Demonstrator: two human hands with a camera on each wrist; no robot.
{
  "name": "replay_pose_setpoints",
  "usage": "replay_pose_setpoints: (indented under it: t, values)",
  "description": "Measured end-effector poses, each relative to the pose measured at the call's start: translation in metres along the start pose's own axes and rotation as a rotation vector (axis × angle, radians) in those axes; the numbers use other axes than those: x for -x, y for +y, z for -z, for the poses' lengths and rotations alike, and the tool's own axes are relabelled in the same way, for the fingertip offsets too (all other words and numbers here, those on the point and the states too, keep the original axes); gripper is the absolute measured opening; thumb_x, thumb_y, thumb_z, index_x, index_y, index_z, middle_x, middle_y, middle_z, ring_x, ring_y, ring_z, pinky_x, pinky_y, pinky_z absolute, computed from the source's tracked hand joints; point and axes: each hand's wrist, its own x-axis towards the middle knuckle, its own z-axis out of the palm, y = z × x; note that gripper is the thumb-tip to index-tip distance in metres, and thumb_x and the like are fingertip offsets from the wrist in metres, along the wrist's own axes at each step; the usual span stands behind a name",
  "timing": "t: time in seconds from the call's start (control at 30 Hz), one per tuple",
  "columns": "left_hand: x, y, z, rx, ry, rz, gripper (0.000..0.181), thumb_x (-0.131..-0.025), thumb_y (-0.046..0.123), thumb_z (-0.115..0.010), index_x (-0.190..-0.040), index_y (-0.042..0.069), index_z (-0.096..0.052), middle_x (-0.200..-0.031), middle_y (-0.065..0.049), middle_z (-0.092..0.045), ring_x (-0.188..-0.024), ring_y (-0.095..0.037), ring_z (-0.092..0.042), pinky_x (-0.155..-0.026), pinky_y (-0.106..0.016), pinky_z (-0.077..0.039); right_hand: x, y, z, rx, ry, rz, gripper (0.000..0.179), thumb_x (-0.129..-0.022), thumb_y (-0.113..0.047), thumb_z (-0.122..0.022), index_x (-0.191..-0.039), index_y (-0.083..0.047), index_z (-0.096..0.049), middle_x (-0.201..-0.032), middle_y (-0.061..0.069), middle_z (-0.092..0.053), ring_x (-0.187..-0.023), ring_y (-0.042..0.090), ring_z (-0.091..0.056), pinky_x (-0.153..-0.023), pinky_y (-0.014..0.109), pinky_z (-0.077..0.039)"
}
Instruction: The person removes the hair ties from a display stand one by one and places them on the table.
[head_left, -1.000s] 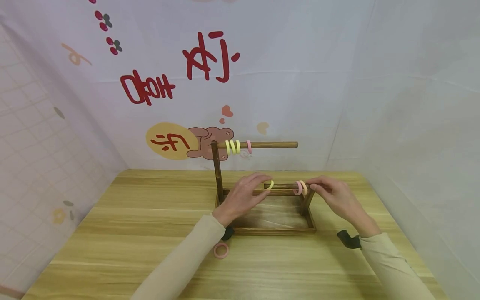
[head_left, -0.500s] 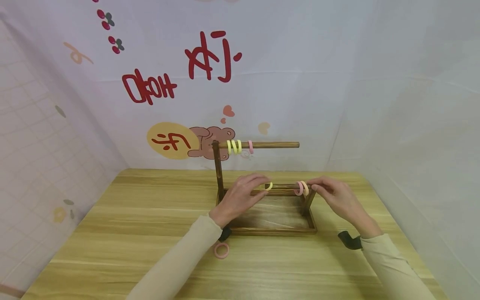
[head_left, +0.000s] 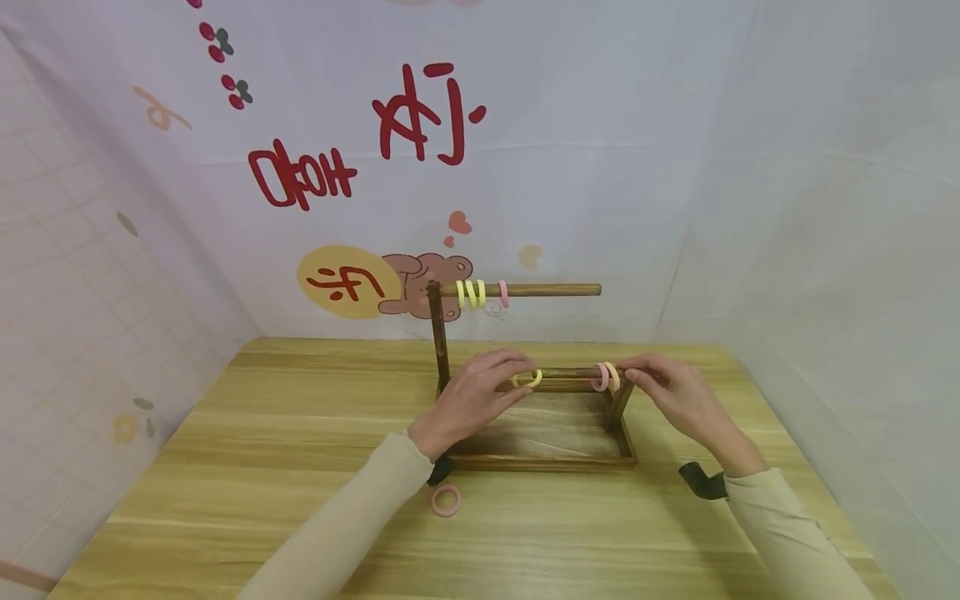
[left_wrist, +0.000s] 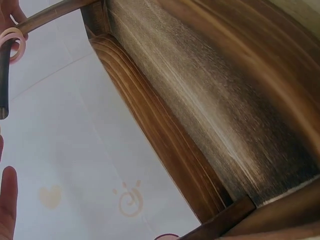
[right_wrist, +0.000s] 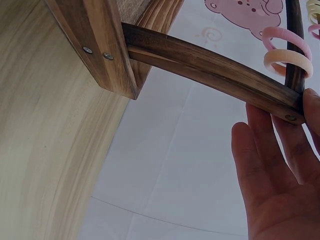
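Observation:
My left hand pinches a yellow ring between thumb and fingers at the free left end of the lower rod. In the left wrist view that rod end is bare, and the held ring is mostly out of frame. My right hand grips the top of the short right post of the wooden rack, where the rod joins it. Beside those fingers, a pink ring and a peach ring hang on the lower rod.
Above, the upper rod carries several yellow rings and a pink ring. Another pink ring lies on the table in front of the rack. A printed cloth stands behind.
My left hand has drawn the yellow ring leftward along the lower rod to its free end, and the ring has tilted flatter. My right hand keeps its hold on the post.

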Motion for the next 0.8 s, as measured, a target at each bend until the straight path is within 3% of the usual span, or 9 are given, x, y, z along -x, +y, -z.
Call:
replay_pose_setpoints:
  t: [0.2, 0.43, 0.8]
  values:
    - [0.005, 0.002, 0.006, 0.019, -0.003, -0.025, 0.033, -0.086, 0.012, -0.086, -0.118, 0.009, -0.075, -0.118, -0.004, -0.073, -0.104, -0.015, -0.070, -0.089, -0.027, -0.056, 0.000, 0.001, 0.000, 0.010, -0.005, 0.004, 0.017, -0.103, -0.012, -0.066, -0.116, -0.012, -0.077, -0.109, 0.004, -0.078, -0.095, 0.017, -0.073, -0.076, 0.024, -0.058]
    - [0.013, 0.007, 0.012, 0.051, -0.066, -0.011, 0.032, -0.092, 0.016, -0.081, -0.122, 0.008, -0.073, -0.121, -0.005, -0.072, -0.107, -0.016, -0.069, -0.089, -0.025, -0.057, -0.001, 0.001, 0.000, 0.002, -0.019, -0.011, 0.018, -0.104, -0.012, -0.065, -0.118, -0.012, -0.076, -0.111, 0.004, -0.077, -0.097, 0.022, -0.073, -0.077, 0.023, -0.058]
    - [0.029, 0.017, 0.019, 0.047, -0.122, -0.030, 0.034, -0.090, 0.014, -0.083, -0.123, 0.008, -0.074, -0.119, -0.004, -0.072, -0.106, -0.015, -0.070, -0.090, -0.024, -0.057, -0.001, 0.001, 0.001, -0.004, -0.015, -0.007, 0.017, -0.103, -0.011, -0.066, -0.116, -0.011, -0.077, -0.110, 0.004, -0.077, -0.097, 0.018, -0.072, -0.077, 0.020, -0.057]
